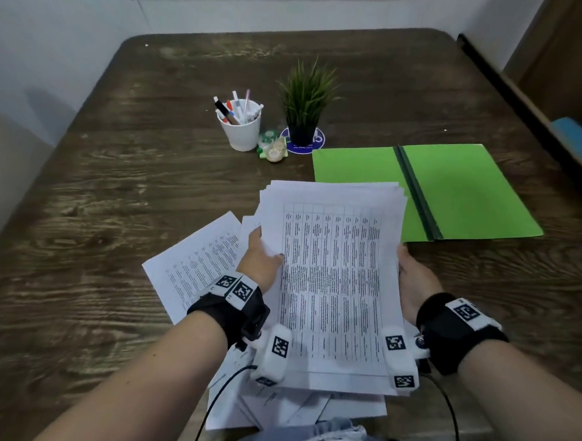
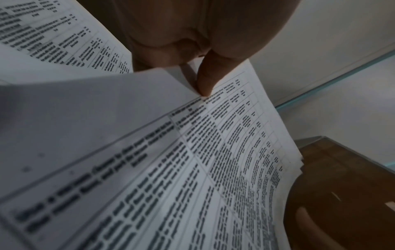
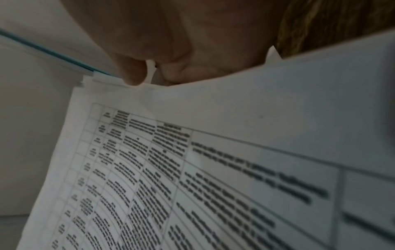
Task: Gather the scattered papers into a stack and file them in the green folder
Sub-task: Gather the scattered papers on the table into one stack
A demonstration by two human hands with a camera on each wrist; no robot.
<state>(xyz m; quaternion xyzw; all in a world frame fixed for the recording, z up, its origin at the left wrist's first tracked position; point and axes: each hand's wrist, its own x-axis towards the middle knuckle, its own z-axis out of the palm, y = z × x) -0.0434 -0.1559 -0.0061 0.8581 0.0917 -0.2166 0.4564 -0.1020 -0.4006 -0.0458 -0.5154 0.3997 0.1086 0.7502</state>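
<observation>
Loose sheets (image 1: 191, 265) lie on the table nearest the person, ungathered. Above them, left hand (image 1: 261, 263) and right hand (image 1: 415, 282) clamp the paper stack (image 1: 334, 277) by its sides. Beyond, the green folder (image 1: 455, 189) lies open, nothing filed yet.

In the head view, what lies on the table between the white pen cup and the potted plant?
Between the pen cup and the plant sits a small cluster of little green and clear items, too small to identify. Only the head view shows it.
</observation>
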